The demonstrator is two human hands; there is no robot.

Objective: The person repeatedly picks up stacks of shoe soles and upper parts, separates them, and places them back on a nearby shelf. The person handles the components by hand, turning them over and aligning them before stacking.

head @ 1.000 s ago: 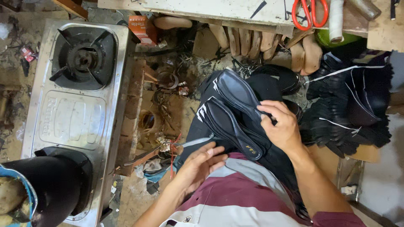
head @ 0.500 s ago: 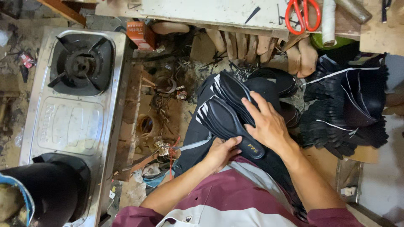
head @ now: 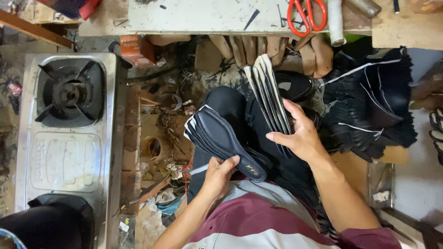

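My left hand [head: 219, 171] grips the heel end of a flat stack of several black shoe insoles [head: 217, 136], their toes pointing up and left over my lap. In my right hand [head: 300, 133] is a second stack of insoles [head: 268, 94], turned on edge so the pale edges show, its tips pointing toward the workbench. The two stacks are apart. Both sit above my black trousers [head: 230, 103].
A steel two-burner gas stove [head: 69, 138] stands at the left. The pale workbench [head: 203, 16] at the top carries red-handled scissors [head: 307, 14] and a white roll [head: 336, 20]. A heap of black shoe uppers [head: 374, 110] lies at the right. Scraps litter the floor between.
One pile of insoles has been split in two: my left hand took the heel of one stack, and my right hand lifted the other stack on edge, up and to the right.
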